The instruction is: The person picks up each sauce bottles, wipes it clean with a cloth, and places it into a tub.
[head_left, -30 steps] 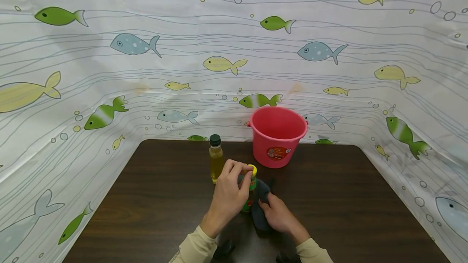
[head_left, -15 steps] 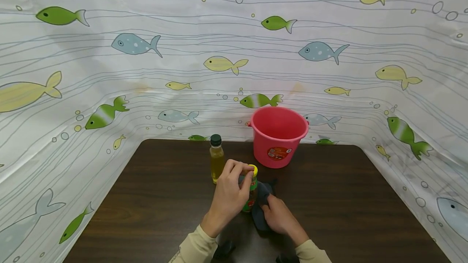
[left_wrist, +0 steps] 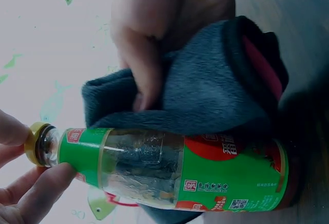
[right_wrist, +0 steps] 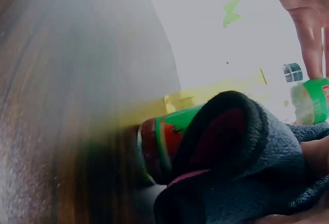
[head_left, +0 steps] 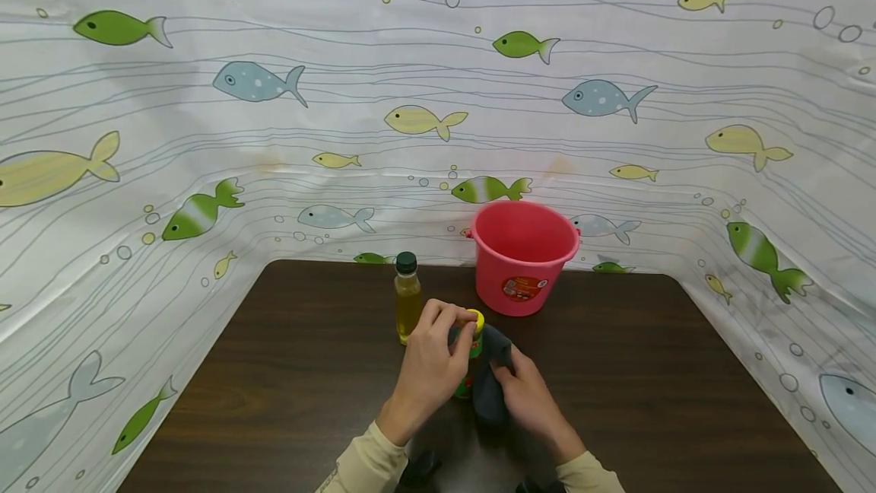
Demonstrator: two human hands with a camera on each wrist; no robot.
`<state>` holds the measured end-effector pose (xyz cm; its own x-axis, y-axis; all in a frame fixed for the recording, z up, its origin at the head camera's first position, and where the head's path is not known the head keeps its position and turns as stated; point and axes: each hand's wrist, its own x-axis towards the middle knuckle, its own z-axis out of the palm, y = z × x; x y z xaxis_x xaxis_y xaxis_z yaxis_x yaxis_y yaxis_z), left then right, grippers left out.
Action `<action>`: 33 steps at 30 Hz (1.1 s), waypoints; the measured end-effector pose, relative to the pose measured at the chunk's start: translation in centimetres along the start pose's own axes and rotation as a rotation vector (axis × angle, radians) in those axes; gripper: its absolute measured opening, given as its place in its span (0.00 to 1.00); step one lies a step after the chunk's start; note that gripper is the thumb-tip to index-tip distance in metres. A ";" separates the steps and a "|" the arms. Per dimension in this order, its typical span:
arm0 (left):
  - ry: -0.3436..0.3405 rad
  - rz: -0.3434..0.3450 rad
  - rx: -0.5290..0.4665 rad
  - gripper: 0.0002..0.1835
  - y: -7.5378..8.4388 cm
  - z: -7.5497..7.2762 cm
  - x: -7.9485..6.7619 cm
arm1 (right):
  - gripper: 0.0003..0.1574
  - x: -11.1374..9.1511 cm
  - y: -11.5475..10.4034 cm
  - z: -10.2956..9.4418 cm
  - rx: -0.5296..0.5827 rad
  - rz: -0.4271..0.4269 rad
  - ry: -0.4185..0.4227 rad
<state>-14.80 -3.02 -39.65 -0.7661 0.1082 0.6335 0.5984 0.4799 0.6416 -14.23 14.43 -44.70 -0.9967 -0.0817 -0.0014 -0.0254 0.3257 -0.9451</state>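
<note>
A glass sauce bottle (left_wrist: 149, 165) with a green and red label and a yellow cap (head_left: 477, 318) stands upright on the dark wood table. My left hand (head_left: 433, 360) holds it at the top, thumb and fingers about the cap and neck. On the bottle's right side, my right hand (head_left: 532, 400) grips a folded dark grey cloth (left_wrist: 205, 80), which lies against the glass and label. Part of the cloth also shows behind the bottle in the left wrist view. Pinkish red shows inside the cloth's fold in both wrist views.
A bottle of yellow oil (head_left: 408, 303) with a dark green cap stands behind my left hand. At the table's back stands a pink bucket (head_left: 509, 280). Fish-printed white sheeting (head_left: 383, 196) encloses the back and sides. Small black objects (head_left: 420, 466) lie near my wrists.
My right hand has shifted slightly up and right, and the cloth's top fold is now raised more along the bottle. The left hand keeps its place on the cap and neck.
</note>
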 end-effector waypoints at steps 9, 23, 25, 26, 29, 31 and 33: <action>0.007 0.001 0.000 0.06 0.0 0.0 -0.1 | 0.19 -0.2 -0.9 -0.2 0.063 -0.042 0.059; 0.003 0.001 -0.001 0.05 0.1 0.0 -0.1 | 0.24 -1.3 -3.7 -1.6 0.196 -0.048 0.124; 0.000 0.000 0.002 0.05 0.1 0.0 -0.1 | 0.25 -1.5 -4.3 -1.8 0.215 -0.052 0.132; -0.002 -0.002 0.005 0.05 0.1 0.0 -0.1 | 0.25 -1.5 -4.4 -1.9 0.216 -0.056 0.141; -0.006 -0.009 0.016 0.05 0.2 0.0 0.0 | 0.25 -1.7 -4.8 -2.1 0.211 -0.064 0.157; -0.007 -0.008 0.025 0.05 0.2 0.0 0.0 | 0.24 -1.8 -4.7 -2.1 0.194 -0.060 0.168; -0.007 -0.007 0.027 0.05 0.2 0.0 0.0 | 0.24 -1.8 -4.5 -2.1 0.172 -0.056 0.169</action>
<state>-14.61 -2.93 -39.51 -0.7720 0.1103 0.6260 0.5862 0.5044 0.6340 -12.48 15.07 -39.79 -0.9932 0.0687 0.0940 -0.0822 0.1586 -0.9839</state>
